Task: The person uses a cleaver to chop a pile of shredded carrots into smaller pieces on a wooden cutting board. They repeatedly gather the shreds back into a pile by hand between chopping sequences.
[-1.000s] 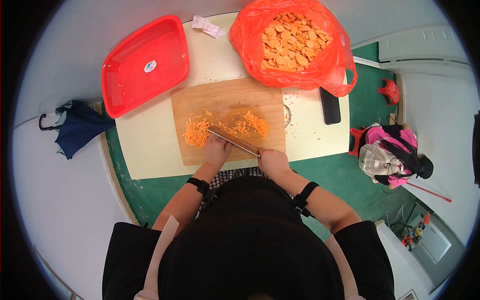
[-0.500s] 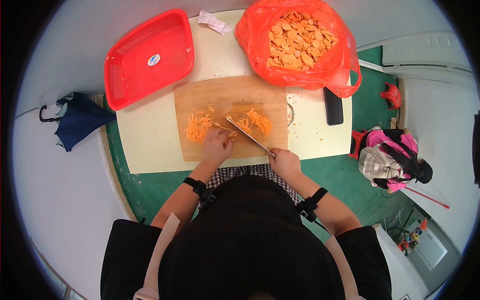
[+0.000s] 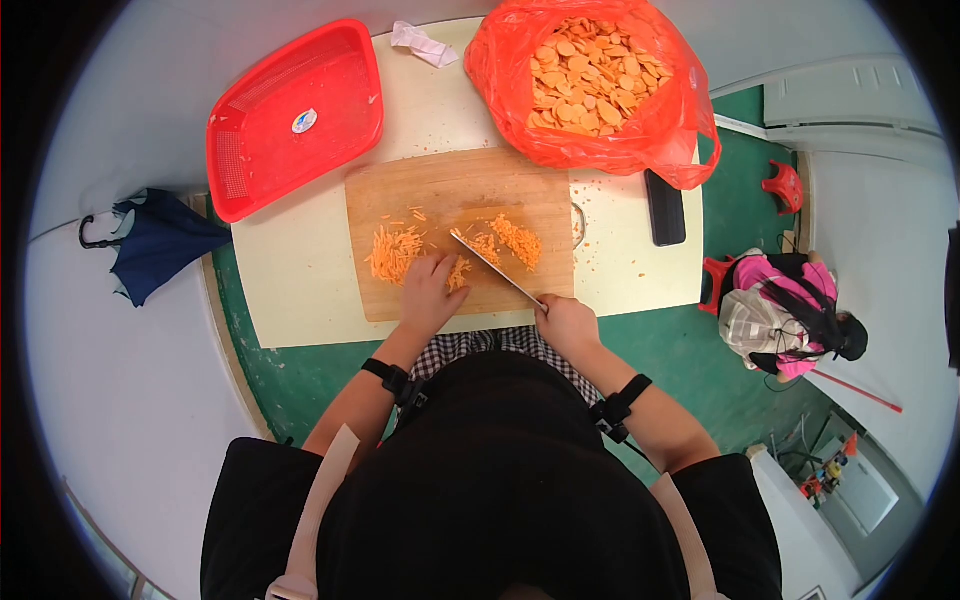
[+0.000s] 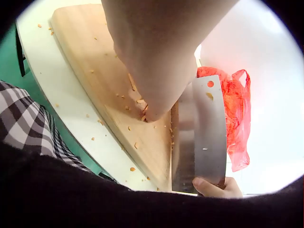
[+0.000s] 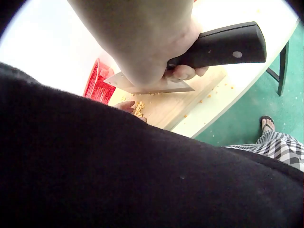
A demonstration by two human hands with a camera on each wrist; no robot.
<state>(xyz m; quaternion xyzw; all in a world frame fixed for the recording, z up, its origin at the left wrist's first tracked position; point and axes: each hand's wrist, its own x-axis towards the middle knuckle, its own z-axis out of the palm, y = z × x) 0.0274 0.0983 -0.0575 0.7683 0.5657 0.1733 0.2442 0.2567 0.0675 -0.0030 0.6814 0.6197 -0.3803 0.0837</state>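
Note:
In the head view, my right hand [image 3: 568,326] grips the black handle of a cleaver [image 3: 497,269], whose blade slants across the wooden board [image 3: 500,170]. The broad blade [image 4: 204,133] stands on edge in the left wrist view, and the handle [image 5: 223,46] shows in the right wrist view. My left hand [image 3: 428,297] rests on the board, fingers and thumb apart, touching a few orange shreds [image 3: 460,274]. A pile of shreds [image 3: 393,254] lies beyond its fingertips, and finer pieces [image 3: 518,243] lie right of the blade.
A red bag [image 3: 500,95] of orange slices [image 3: 590,85] stands at the back right, a red basket [image 3: 350,130] at the back left. A phone [image 3: 664,210] and crumpled paper [image 3: 424,44] lie on the table [image 3: 290,290]. A person [image 3: 785,315] sits on the right.
The cleaver has moved right, away from my left hand, since a second ago, its blade now more upright. My left fingers have spread and reached slightly forward over the shreds.

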